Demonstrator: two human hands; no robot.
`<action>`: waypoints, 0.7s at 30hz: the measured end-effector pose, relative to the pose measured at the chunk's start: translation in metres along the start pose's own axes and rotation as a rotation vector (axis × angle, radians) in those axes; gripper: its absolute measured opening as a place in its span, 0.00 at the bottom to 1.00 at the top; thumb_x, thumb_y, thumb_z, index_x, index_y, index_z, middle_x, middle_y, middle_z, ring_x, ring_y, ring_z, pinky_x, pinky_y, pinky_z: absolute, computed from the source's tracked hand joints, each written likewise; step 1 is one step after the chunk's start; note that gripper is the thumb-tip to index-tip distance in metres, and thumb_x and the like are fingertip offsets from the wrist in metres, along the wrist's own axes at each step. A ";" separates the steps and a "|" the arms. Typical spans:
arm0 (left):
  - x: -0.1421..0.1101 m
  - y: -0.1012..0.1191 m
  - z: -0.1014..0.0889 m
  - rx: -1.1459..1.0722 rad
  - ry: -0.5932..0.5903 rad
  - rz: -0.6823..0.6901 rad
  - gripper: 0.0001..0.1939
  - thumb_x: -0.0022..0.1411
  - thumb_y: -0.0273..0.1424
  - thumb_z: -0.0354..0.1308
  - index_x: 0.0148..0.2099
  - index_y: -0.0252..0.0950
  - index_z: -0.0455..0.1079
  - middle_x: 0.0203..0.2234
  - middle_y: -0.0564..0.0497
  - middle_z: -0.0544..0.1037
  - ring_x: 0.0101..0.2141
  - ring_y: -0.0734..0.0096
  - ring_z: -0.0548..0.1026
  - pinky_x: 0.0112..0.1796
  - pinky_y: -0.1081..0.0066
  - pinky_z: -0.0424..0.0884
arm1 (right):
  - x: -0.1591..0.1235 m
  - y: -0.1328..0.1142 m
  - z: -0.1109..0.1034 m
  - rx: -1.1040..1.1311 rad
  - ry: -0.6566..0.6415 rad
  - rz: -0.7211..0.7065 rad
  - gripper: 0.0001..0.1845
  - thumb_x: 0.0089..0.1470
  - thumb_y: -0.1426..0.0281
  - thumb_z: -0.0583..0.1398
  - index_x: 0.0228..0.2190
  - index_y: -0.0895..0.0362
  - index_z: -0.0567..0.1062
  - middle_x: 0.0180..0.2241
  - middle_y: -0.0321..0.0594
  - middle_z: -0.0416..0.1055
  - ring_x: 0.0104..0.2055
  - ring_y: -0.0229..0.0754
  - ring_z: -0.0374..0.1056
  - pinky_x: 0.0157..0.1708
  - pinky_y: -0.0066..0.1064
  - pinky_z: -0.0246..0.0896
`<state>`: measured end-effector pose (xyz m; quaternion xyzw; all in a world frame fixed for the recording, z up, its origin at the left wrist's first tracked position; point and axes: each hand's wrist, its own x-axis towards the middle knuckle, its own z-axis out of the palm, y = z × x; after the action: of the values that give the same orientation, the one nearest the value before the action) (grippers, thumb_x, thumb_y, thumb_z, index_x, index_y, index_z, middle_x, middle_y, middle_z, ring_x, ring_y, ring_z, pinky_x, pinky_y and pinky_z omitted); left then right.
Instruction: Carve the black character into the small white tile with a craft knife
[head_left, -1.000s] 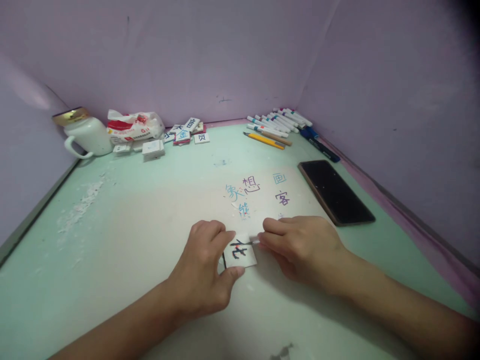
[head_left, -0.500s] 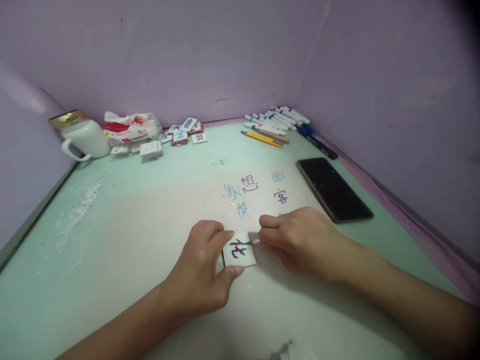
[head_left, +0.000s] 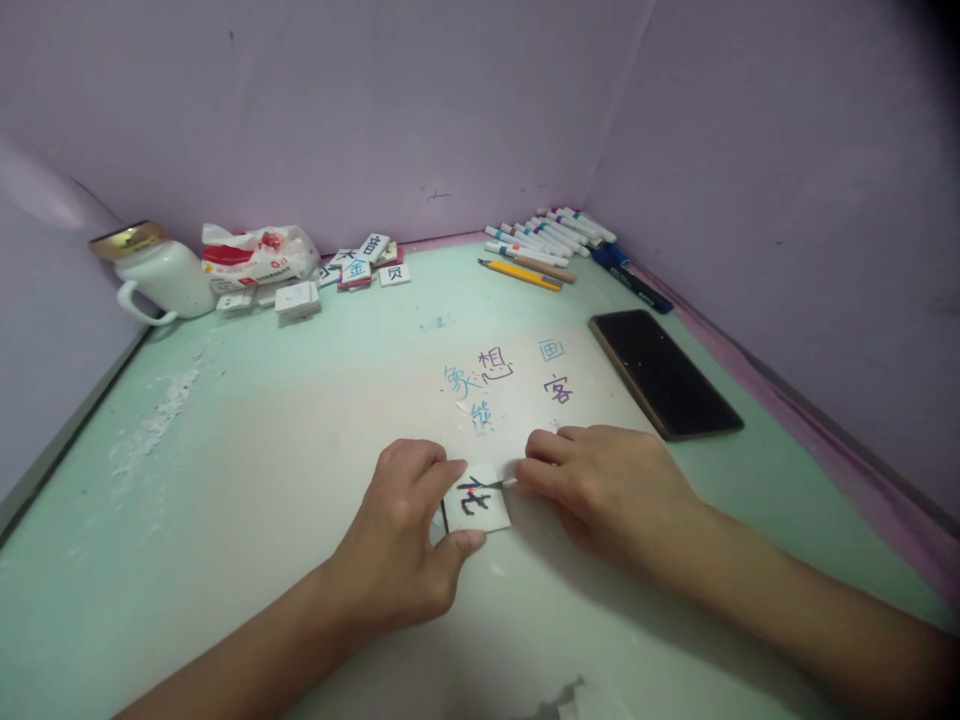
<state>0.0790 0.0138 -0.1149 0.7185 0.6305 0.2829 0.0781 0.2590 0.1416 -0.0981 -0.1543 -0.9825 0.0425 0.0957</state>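
Note:
A small white square tile (head_left: 487, 513) with a black hand-drawn character and a red mark lies on the table. My left hand (head_left: 409, 525) pinches it from the left, fingers on the far edge and thumb on the near one. From the right, my right hand (head_left: 592, 490) grips a slender pointed blade (head_left: 508, 483), its dark tip resting at the tile's upper right, by the character's stroke. The blade's handle is hidden within my fingers. Coloured characters (head_left: 481, 417) are written on the tabletop just beyond the tile.
A black phone (head_left: 664, 375) lies at the right. Farther back are a yellow craft knife (head_left: 521, 275), several white markers (head_left: 551, 235) and dark blue markers (head_left: 634, 280). Lettered tiles (head_left: 373, 262), a tissue pack (head_left: 259, 255) and a lidded white mug (head_left: 169, 280) line the back left. White crumbs (head_left: 161, 410) lie scattered.
My right hand has shifted slightly and turned a little, with the blade tip still at the character. My left hand keeps its hold on the tile. The whole view has moved a bit.

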 end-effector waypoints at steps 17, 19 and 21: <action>0.000 0.000 0.002 0.006 0.005 0.012 0.15 0.55 0.30 0.56 0.45 0.31 0.64 0.37 0.42 0.66 0.39 0.58 0.65 0.42 0.53 0.63 | 0.006 0.010 0.006 0.193 -0.032 -0.066 0.11 0.53 0.70 0.52 0.22 0.57 0.68 0.21 0.31 0.62 0.19 0.32 0.41 0.22 0.31 0.31; 0.000 0.000 0.002 0.000 0.007 0.019 0.15 0.55 0.30 0.55 0.45 0.29 0.64 0.37 0.42 0.66 0.39 0.58 0.65 0.42 0.53 0.63 | 0.008 0.011 0.005 0.200 -0.050 -0.079 0.10 0.53 0.71 0.53 0.22 0.58 0.68 0.22 0.31 0.63 0.19 0.31 0.42 0.22 0.31 0.32; 0.000 -0.001 0.002 -0.003 0.009 0.025 0.15 0.55 0.30 0.55 0.45 0.29 0.64 0.37 0.42 0.66 0.39 0.58 0.65 0.42 0.53 0.63 | 0.010 0.013 0.004 0.226 -0.088 -0.088 0.09 0.52 0.71 0.53 0.22 0.58 0.68 0.23 0.31 0.64 0.19 0.31 0.44 0.22 0.31 0.32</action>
<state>0.0796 0.0144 -0.1171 0.7251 0.6213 0.2879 0.0726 0.2530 0.1565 -0.1014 -0.0972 -0.9805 0.1553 0.0708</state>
